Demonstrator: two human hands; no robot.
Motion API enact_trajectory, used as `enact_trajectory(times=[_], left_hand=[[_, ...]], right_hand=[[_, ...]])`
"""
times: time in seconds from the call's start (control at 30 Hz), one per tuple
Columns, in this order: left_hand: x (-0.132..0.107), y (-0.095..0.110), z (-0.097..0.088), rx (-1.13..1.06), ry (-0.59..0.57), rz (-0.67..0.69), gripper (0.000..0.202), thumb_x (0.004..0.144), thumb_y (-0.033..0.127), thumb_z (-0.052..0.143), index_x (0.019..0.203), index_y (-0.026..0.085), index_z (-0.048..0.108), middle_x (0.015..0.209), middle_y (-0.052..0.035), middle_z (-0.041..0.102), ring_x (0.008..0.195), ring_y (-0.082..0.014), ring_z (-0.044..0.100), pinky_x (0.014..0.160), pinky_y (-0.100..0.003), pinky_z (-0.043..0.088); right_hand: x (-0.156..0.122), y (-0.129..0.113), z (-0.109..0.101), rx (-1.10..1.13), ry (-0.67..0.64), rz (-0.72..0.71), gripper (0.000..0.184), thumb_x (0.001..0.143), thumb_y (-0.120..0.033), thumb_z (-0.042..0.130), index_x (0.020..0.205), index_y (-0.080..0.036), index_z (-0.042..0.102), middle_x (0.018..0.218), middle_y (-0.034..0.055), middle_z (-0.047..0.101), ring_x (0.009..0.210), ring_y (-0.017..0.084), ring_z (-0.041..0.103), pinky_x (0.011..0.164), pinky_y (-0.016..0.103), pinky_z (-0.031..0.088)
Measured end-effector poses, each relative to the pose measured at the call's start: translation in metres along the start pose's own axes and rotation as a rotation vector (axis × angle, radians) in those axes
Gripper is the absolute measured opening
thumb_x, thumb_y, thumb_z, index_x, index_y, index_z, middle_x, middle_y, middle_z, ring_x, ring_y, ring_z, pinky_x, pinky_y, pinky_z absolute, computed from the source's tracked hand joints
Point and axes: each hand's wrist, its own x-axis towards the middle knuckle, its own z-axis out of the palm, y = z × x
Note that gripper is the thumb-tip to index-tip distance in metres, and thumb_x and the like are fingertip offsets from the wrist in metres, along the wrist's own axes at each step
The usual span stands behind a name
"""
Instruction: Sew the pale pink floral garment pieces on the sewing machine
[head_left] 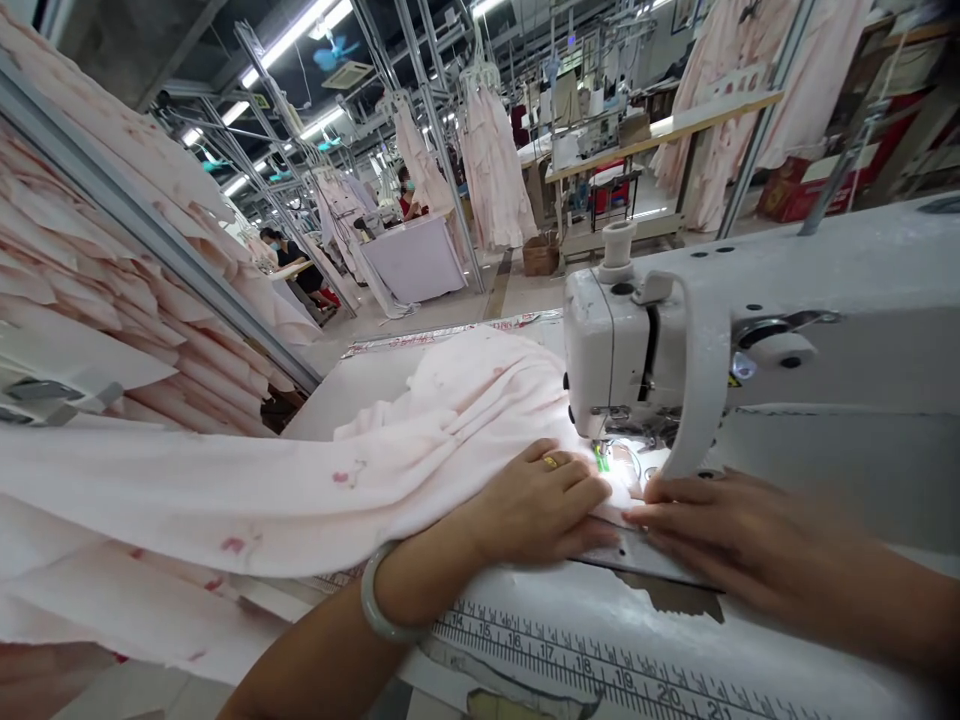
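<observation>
Pale pink printed fabric [420, 440] runs from the left across the table and under the needle area of a white sewing machine [622, 350]. My left hand [544, 500], with a ring and a bangle on the wrist, is closed on the fabric just left of the lit presser foot [601, 458]. Its fingers are bent and pressed together on the cloth. To the right of the foot, my right hand [720, 530] has its fingertips closed at the fabric's edge; this hand is slightly blurred. The exact grip under its fingers is partly hidden.
A printed ruler strip [570, 660] lines the table's near edge. At left, stacked pink cloth [127, 270] hangs by a metal rail [165, 230]. A white thread guard [701, 370] curves beside the machine head. Farther back are hanging garments [491, 165] and co-workers.
</observation>
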Motion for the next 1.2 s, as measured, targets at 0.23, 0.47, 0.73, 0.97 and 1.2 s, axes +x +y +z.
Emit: enact_trajectory(times=[0.23, 0.47, 0.73, 0.97, 1.2], left_hand=[[-0.002, 0.002, 0.001, 0.048, 0.064, 0.084, 0.025, 0.113, 0.017, 0.047, 0.102, 0.018, 0.069, 0.101, -0.0022, 0.076, 0.090, -0.0160, 0.064, 0.097, -0.033, 0.048], [0.004, 0.007, 0.005, 0.183, 0.162, 0.143, 0.025, 0.110, 0.013, 0.055, 0.091, 0.017, 0.070, 0.087, -0.0011, 0.069, 0.079, -0.0160, 0.058, 0.081, -0.033, 0.046], [0.009, 0.011, -0.001, 0.248, 0.242, 0.226, 0.025, 0.107, 0.010, 0.057, 0.087, 0.014, 0.071, 0.087, -0.0044, 0.069, 0.080, -0.0172, 0.059, 0.078, -0.033, 0.045], [0.001, 0.017, 0.003, 0.182, 0.033, 0.117, 0.020, 0.109, 0.018, 0.054, 0.106, 0.011, 0.073, 0.095, -0.0079, 0.071, 0.087, -0.0202, 0.063, 0.087, -0.036, 0.051], [-0.003, 0.018, 0.006, 0.106, 0.037, 0.050, 0.029, 0.113, 0.015, 0.045, 0.105, 0.015, 0.072, 0.101, -0.0066, 0.076, 0.091, -0.0176, 0.065, 0.092, -0.033, 0.051]], right_hand=[[0.005, -0.007, -0.001, -0.020, -0.078, -0.048, 0.048, 0.119, -0.033, 0.035, 0.104, -0.027, 0.080, 0.099, 0.0030, 0.081, 0.078, 0.018, 0.077, 0.071, 0.033, 0.060], [0.005, -0.008, -0.003, 0.017, -0.140, -0.070, 0.048, 0.119, -0.029, 0.032, 0.103, -0.025, 0.078, 0.094, 0.0035, 0.079, 0.075, 0.018, 0.074, 0.076, 0.035, 0.057], [0.009, -0.011, -0.005, 0.002, -0.134, -0.094, 0.046, 0.118, -0.025, 0.032, 0.096, -0.024, 0.072, 0.095, 0.0046, 0.078, 0.076, 0.020, 0.073, 0.077, 0.036, 0.055], [0.004, -0.005, -0.003, 0.123, -0.242, -0.022, 0.038, 0.117, -0.030, 0.041, 0.100, -0.024, 0.075, 0.091, 0.0033, 0.074, 0.077, 0.020, 0.070, 0.072, 0.036, 0.051], [0.004, -0.010, -0.005, 0.125, -0.269, 0.007, 0.040, 0.117, -0.030, 0.039, 0.103, -0.025, 0.076, 0.091, 0.0040, 0.072, 0.080, 0.021, 0.067, 0.077, 0.038, 0.052]])
